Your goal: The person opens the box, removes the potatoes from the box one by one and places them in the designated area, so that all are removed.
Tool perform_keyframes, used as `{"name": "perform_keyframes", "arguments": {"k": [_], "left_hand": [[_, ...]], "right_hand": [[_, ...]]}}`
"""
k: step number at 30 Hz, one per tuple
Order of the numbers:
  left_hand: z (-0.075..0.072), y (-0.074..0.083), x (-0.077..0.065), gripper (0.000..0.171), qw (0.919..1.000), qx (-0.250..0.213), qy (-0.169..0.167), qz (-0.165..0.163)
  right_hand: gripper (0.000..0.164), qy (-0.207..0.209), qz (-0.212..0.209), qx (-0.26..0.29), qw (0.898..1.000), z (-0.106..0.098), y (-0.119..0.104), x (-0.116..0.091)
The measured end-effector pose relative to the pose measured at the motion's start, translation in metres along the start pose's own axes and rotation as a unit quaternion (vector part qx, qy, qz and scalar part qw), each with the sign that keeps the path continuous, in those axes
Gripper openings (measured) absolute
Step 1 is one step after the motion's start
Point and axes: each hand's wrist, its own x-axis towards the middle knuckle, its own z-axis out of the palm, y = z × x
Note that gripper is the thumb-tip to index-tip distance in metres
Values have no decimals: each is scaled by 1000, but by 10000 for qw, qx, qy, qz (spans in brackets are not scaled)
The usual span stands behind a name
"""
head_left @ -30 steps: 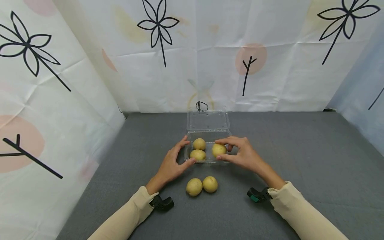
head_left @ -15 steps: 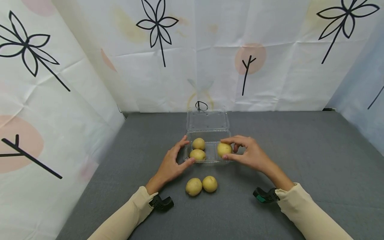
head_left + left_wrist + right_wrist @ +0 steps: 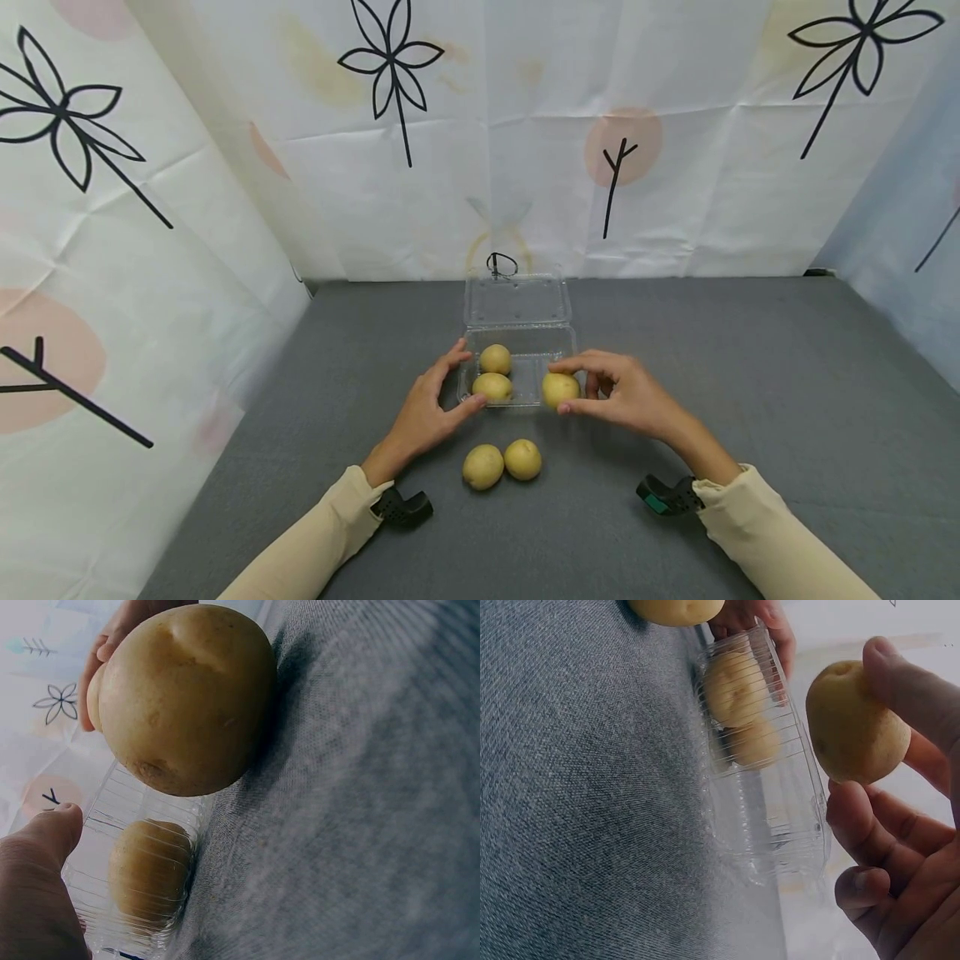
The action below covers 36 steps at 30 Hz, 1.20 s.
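Observation:
A clear plastic clamshell box [image 3: 531, 367] stands with its lid [image 3: 517, 302] tipped back. Two potatoes lie in its left half, one at the back [image 3: 495, 359] and one in front [image 3: 492, 387]. My left hand [image 3: 427, 412] rests at the box's left end, fingers and thumb spread, the thumb at the front rim. In my right hand [image 3: 626, 392], thumb and fingertips pinch another potato [image 3: 855, 724]. The head view has it over the box's right front part, and the right wrist view shows it raised beside the rim.
Two more potatoes, a left one [image 3: 483, 467] and a right one [image 3: 522, 459], lie side by side on the grey cloth [image 3: 712, 350] in front of the box. A white patterned curtain [image 3: 675, 200] hangs behind the table and at both sides.
My right hand has carried its potato to the right across the box, then slightly toward the front. The left hand has stayed in place.

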Motion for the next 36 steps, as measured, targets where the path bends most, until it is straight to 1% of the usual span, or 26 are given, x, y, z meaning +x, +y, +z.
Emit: {"name": "perform_keyframes", "arguments": {"k": [4, 9, 13, 22, 28, 36], "left_hand": [[0, 1, 0, 69, 10000, 16, -11, -28], [-1, 2, 0, 68, 10000, -30, -33, -81], [-1, 3, 1, 67, 10000, -59, -28, -63], [-1, 3, 0, 67, 10000, -68, -19, -44], [-1, 3, 0, 67, 10000, 7, -12, 7], [-1, 3, 0, 67, 9999, 87, -46, -51]], "right_hand": [[45, -157, -102, 96, 9998, -1, -2, 0], [43, -595, 1, 359, 9976, -2, -9, -1], [43, -894, 62, 531, 9946, -2, -14, -1], [43, -1319, 77, 634, 9892, -1, -13, -2], [42, -1467, 4, 680, 9868, -1, -13, -3], [45, -1878, 212, 749, 9791, -1, -13, -4]]}}
